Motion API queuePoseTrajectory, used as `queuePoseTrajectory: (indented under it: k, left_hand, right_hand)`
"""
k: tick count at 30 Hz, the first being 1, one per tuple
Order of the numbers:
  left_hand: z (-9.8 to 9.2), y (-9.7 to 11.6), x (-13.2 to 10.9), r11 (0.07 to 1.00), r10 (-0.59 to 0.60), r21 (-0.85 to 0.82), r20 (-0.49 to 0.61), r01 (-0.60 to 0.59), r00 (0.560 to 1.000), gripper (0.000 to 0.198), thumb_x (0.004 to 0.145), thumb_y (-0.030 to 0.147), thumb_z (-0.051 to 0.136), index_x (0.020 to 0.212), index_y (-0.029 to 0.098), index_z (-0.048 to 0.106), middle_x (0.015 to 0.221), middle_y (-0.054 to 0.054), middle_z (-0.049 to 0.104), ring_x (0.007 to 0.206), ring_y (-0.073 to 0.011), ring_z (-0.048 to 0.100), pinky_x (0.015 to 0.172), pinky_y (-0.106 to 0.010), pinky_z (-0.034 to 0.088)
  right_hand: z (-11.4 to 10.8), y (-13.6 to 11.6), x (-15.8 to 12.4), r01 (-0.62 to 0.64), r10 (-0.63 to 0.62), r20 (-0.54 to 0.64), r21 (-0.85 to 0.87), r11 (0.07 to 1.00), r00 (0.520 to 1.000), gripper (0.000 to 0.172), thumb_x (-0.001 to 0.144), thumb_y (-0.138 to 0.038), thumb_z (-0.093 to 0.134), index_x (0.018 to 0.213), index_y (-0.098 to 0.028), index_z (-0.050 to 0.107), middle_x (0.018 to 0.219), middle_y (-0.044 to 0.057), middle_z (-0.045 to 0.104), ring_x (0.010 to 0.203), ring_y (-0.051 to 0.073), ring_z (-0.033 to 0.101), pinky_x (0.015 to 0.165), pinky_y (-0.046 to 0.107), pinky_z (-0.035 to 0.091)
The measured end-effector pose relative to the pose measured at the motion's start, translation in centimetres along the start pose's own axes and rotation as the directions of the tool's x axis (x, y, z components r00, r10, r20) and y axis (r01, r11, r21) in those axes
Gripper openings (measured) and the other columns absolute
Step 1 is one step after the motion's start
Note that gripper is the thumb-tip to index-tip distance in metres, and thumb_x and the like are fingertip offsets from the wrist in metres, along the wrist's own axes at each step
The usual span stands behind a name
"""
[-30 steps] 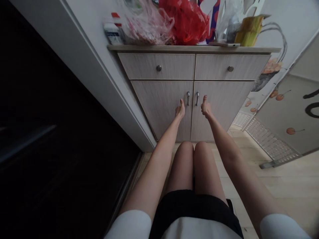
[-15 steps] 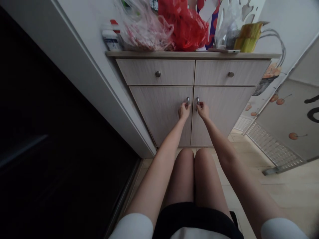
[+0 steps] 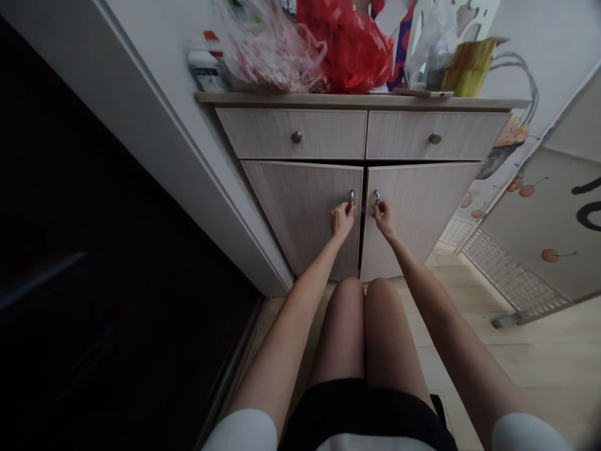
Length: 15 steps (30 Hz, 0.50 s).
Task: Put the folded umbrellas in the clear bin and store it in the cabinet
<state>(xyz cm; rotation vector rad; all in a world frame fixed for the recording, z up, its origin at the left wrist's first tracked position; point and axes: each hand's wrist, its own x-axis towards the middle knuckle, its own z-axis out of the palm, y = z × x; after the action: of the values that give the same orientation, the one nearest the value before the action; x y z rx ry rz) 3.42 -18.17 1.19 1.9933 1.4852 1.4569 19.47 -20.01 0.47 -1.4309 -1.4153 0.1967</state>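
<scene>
A low pale-wood cabinet [image 3: 300, 207] stands in front of me with two doors below two drawers. My left hand [image 3: 342, 220] is closed round the metal handle [image 3: 351, 196] of the left door. My right hand [image 3: 384, 217] grips the metal handle [image 3: 377, 196] of the right door [image 3: 422, 207]. Both doors stand slightly ajar, with a dark gap between them and under the drawers. My bare knees [image 3: 364, 294] are close to the cabinet's foot.
Two drawers with round knobs [image 3: 296, 136] [image 3: 434, 138] sit above the doors. On top lie a red plastic bag [image 3: 347, 47], a pink bag [image 3: 272, 53], a white bottle [image 3: 204, 62] and a yellow-green packet [image 3: 464, 66]. A dark doorway fills the left; a decorated panel [image 3: 544, 219] leans at the right.
Both hands went from reaching open toward the handles to gripping them. The two doors have since come slightly open toward me.
</scene>
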Motion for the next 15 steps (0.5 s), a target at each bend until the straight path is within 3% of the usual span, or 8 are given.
queuePoseTrajectory:
  k: [8, 15]
  left_hand:
    - [-6.7, -0.7, -7.2, 0.986, 0.166, 0.015, -0.101, -0.165, 0.981, 0.015, 0.090, 0.032, 0.062, 0.085, 0.018, 0.066, 0.085, -0.010, 0.073, 0.080, -0.0226, 0.069, 0.079, -0.034, 0.052]
    - [-14.1, -1.8, -14.0, 0.994, 0.101, 0.074, -0.266, -0.084, 0.959, 0.028, 0.090, 0.045, 0.056, 0.090, 0.020, 0.068, 0.087, -0.010, 0.074, 0.082, -0.0229, 0.070, 0.079, -0.035, 0.055]
  right_hand:
    - [-7.3, 0.3, -8.3, 0.090, -0.088, -0.111, 0.018, 0.996, 0.990, 0.040, 0.094, -0.057, 0.043, 0.093, -0.021, 0.061, 0.091, 0.011, 0.071, 0.084, 0.024, 0.067, 0.081, 0.038, 0.052]
    - [-16.1, 1.1, -14.2, 0.053, -0.071, -0.187, -0.104, 0.993, 0.980, 0.039, 0.093, -0.055, 0.047, 0.095, -0.021, 0.066, 0.097, 0.012, 0.074, 0.090, 0.026, 0.070, 0.084, 0.042, 0.054]
